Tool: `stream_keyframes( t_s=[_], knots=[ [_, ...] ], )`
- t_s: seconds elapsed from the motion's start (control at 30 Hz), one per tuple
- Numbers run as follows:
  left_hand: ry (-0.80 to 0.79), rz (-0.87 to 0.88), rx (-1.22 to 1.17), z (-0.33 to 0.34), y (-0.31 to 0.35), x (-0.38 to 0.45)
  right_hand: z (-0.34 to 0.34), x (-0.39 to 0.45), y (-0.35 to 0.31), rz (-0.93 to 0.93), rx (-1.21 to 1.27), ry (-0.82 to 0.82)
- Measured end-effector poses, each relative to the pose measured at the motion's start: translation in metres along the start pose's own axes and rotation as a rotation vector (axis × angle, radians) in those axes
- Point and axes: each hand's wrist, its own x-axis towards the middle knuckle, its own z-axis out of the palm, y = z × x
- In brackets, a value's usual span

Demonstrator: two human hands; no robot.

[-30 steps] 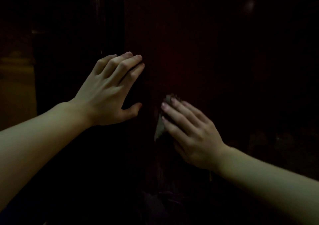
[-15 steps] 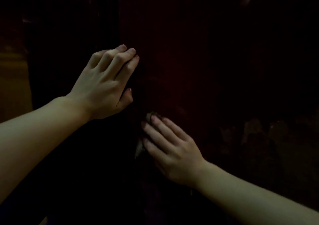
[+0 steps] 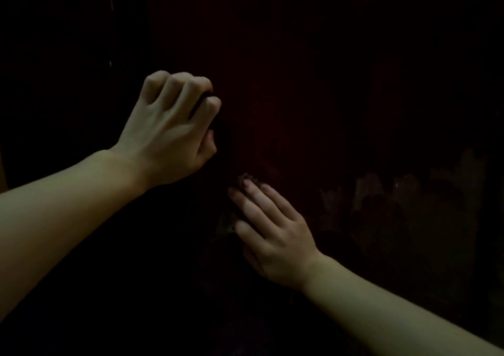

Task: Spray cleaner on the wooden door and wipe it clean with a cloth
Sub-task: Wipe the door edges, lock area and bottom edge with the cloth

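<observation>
Dimly, nubby cloth point(image 3: 246, 181) under flat right hand point(image 3: 275, 235)

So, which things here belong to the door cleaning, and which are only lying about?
Belong to the job:
- dark reddish wooden door
- small brownish cloth, pressed under the right hand
- left hand, curled at the door's edge

Lying about:
- nothing visible; the scene is too dark

Left hand point(image 3: 169, 132) fingers curled; right hand point(image 3: 275, 235) fingers straight, pressing flat.
</observation>
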Motion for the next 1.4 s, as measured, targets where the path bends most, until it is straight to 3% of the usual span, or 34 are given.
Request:
stream_keyframes(
  t_s=[0.1,0.3,0.53,0.73,1.0,1.23,1.4],
  knots=[
    [0.005,0.047,-0.028,0.006,0.015,0.011,-0.012,-0.010,0.020,-0.003,-0.057,-0.039],
    [0.035,-0.052,-0.071,0.011,0.042,0.048,-0.030,0.035,0.062,0.275,-0.159,0.118],
    [0.006,-0.102,-0.122,0.022,0.076,0.073,-0.023,-0.060,0.042,0.297,-0.138,-0.024],
    [0.012,-0.106,-0.122,0.028,0.095,0.090,-0.036,-0.018,0.089,0.466,-0.177,0.128],
    [-0.034,-0.109,-0.140,0.033,0.136,0.109,-0.045,-0.102,0.098,0.359,-0.126,-0.016],
    [-0.046,-0.104,-0.111,0.036,0.171,0.137,-0.067,-0.051,0.176,0.485,-0.176,0.220],
    [-0.031,-0.116,-0.107,0.041,0.197,0.154,-0.071,-0.139,0.172,0.329,-0.134,0.073]
  ],
)
